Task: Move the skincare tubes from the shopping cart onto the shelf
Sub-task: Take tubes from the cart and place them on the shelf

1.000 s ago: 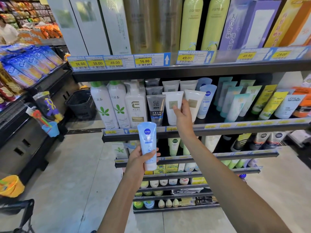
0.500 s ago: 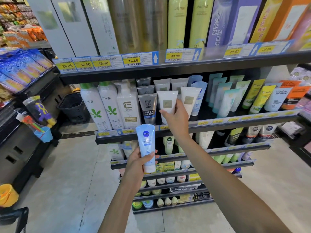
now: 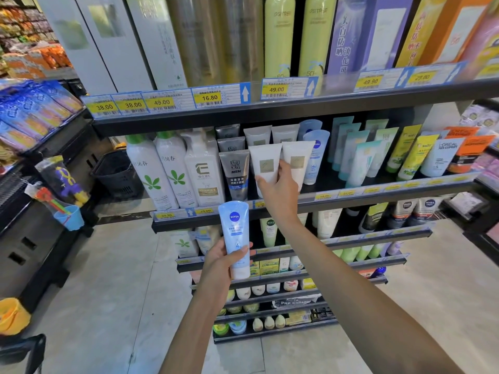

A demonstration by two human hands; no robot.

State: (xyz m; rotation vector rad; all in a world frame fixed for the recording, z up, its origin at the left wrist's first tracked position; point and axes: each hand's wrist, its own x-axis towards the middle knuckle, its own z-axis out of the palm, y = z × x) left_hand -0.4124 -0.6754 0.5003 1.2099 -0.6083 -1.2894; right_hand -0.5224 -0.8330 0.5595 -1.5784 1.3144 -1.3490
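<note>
shop: price tags (image 3: 209,98), stocked shelves (image 3: 297,109)

- One view only, from a wide-angle camera worn on the person's head, so no second view shares the scene.
- It faces forward and slightly down at a black metal multi-tier store shelf (image 3: 270,114), close, within arm's reach.
- Both bare forearms enter from the bottom edge.
- The wide lens bends the shelf edges; grey tiled floor (image 3: 108,292) fills the lower left.

glossy plastic tube (image 3: 235,238), matt metal shelf (image 3: 378,195)
</note>
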